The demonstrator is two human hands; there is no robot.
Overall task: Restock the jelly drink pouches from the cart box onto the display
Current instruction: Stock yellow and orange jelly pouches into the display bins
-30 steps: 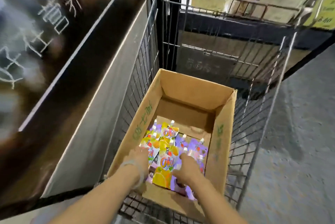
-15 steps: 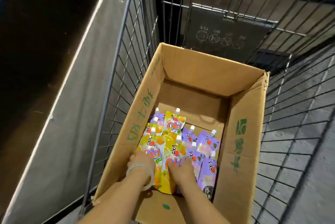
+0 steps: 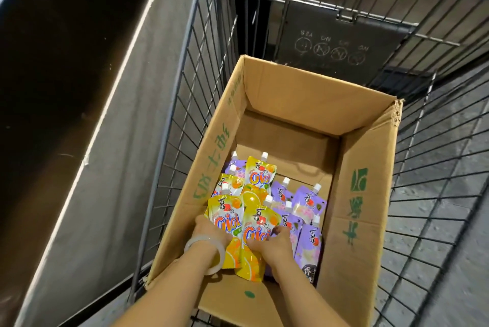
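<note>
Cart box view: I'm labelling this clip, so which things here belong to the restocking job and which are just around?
Part of the job:
- cardboard box
- yellow jelly pouches
- purple jelly pouches
- left hand and right hand, both on the yellow pouches
- wire cart

Just around:
- grey wall panel
- white bangle
- folded seat flap
</note>
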